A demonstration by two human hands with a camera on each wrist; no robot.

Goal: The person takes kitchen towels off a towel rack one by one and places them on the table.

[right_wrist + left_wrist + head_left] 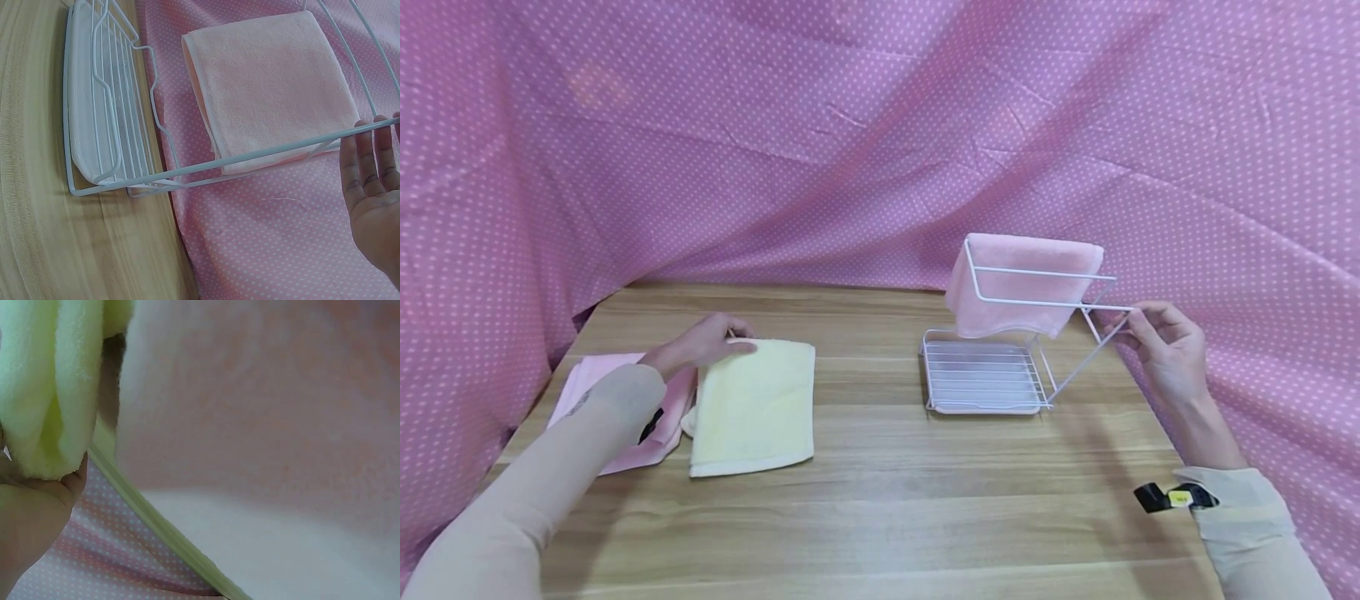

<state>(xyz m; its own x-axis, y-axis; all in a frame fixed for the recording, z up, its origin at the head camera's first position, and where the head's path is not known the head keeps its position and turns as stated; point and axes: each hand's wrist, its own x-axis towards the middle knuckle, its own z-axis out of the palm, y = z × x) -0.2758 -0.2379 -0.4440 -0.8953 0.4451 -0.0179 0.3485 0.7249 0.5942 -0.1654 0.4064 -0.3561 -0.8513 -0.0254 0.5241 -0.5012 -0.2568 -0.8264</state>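
On the left, my left hand (711,340) pinches the upper left corner of a folded yellow towel (756,412). The left wrist view shows its layers bunched between thumb and fingers (40,503). A folded pink towel (598,367) lies partly under my left forearm. My right hand (1172,358) holds the outer corner of a white wire drying rack (1052,304) at the right. Over the rack's upper bars hangs another folded pink towel (1022,287). In the right wrist view, fingers (369,162) curl at the rack's bar.
The rack's base holds a white tray (992,411) under a wire grid. Everything stands on a wooden table (880,483). A pink dotted cloth (820,167) hangs behind it and along both sides.
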